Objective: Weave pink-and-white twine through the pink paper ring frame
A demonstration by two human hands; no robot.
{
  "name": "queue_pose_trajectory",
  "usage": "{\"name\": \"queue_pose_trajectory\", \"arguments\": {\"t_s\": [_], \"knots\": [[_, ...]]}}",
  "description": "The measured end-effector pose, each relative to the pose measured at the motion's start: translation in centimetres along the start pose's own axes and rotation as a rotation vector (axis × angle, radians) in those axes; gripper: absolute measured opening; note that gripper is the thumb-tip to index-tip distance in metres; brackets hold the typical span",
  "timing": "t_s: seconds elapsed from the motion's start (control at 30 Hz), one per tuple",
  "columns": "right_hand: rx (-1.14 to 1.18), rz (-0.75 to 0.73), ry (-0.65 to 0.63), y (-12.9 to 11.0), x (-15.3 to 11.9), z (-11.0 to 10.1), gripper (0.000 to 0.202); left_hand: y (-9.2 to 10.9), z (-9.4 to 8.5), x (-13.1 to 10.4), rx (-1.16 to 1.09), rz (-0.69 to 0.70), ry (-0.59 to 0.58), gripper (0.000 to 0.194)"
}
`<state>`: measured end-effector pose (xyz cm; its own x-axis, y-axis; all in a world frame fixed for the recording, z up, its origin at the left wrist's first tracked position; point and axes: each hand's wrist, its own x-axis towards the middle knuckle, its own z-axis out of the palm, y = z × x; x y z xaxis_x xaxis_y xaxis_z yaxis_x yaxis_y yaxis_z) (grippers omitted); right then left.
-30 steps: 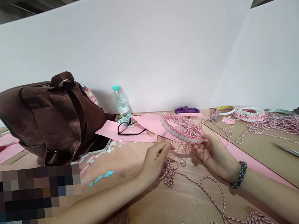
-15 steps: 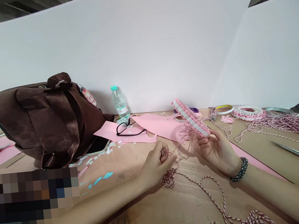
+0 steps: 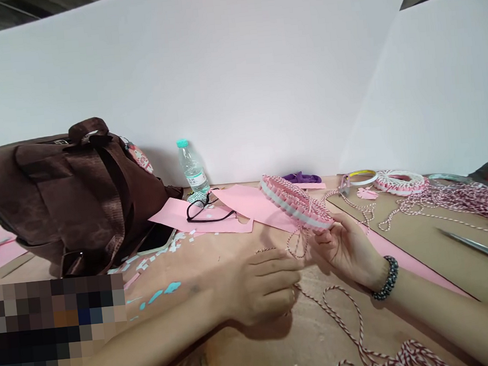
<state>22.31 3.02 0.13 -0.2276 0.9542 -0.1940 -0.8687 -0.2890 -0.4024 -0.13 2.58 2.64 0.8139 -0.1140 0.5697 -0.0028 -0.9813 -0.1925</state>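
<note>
My right hand (image 3: 349, 247), with a dark beaded bracelet on its wrist, pinches the lower right edge of a ring wound with red-and-white twine (image 3: 298, 203). The ring has a pleated pink rim with a white band and is held tilted above the table. To its left, my left hand (image 3: 267, 287) is low over the table, back of the hand up, its fingers curled together around red-and-white twine (image 3: 268, 250). Most of that bundle is hidden under the fingers. Loose twine (image 3: 357, 327) trails from there toward the front edge.
A brown backpack (image 3: 73, 205) stands left, near a water bottle (image 3: 193, 168). Black glasses (image 3: 210, 218) lie on pink paper (image 3: 246, 203). At right are a similar finished-looking ring (image 3: 401, 183), a twine pile (image 3: 464, 190), a tape roll (image 3: 362, 177) and scissors (image 3: 487, 251).
The ring has tilted flatter and swung left in my right hand. My left hand has turned over, back upward, and lowered over the twine bundle.
</note>
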Motion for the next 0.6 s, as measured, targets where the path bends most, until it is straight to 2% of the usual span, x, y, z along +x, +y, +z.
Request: {"name": "queue_pose_trajectory", "arguments": {"t_s": [0.07, 0.1, 0.13, 0.2, 0.23, 0.27, 0.3, 0.37, 0.5, 0.57, 0.6], "knots": [[-0.003, 0.012, -0.008, 0.2, -0.1, 0.0, 0.011, 0.0, 0.2, -0.2, -0.112, -0.084, 0.004, 0.018], [-0.006, 0.013, -0.004, 0.2, -0.2, 0.0, 0.011, 0.1, 0.4, -0.4, -0.148, -0.183, 0.035, 0.019], [-0.012, 0.004, 0.0, 0.3, -0.2, 0.0, 0.011, 0.2, 0.6, -0.5, -0.167, -0.331, 0.086, 0.02], [-0.036, -0.025, 0.0, 0.3, -0.2, 0.0, 0.01, 0.4, 1.0, -0.7, -0.188, -0.724, 0.187, 0.016], [-0.051, -0.043, 0.0, 0.3, -0.1, 0.0, 0.01, 0.4, 1.2, -0.7, -0.211, -0.894, 0.202, 0.012], [-0.062, -0.055, 0.0, 0.3, -0.1, 0.0, 0.009, 0.4, 1.2, -0.7, -0.244, -0.996, 0.187, 0.009], [-0.065, -0.059, 0.005, 0.3, -0.1, 0.0, 0.01, 0.4, 1.3, -0.7, -0.271, -1.016, 0.143, 0.009], [-0.058, -0.062, 0.025, 0.3, -0.1, 0.1, 0.012, 0.1, 1.1, -0.6, -0.212, -0.862, 0.086, 0.014], [-0.087, -0.061, 0.023, 0.6, -0.3, 0.4, 0.012, -0.4, 0.6, -0.8, 0.167, -0.251, 0.19, 0.009], [-0.156, -0.063, -0.026, 0.9, -0.5, 0.5, 0.01, -0.5, 0.2, -0.7, 0.181, -0.016, 0.14, 0.006], [-0.196, -0.064, -0.054, 1.0, -0.6, 0.6, 0.011, -0.6, 0.0, -0.7, 0.146, 0.038, 0.111, 0.004]]}}
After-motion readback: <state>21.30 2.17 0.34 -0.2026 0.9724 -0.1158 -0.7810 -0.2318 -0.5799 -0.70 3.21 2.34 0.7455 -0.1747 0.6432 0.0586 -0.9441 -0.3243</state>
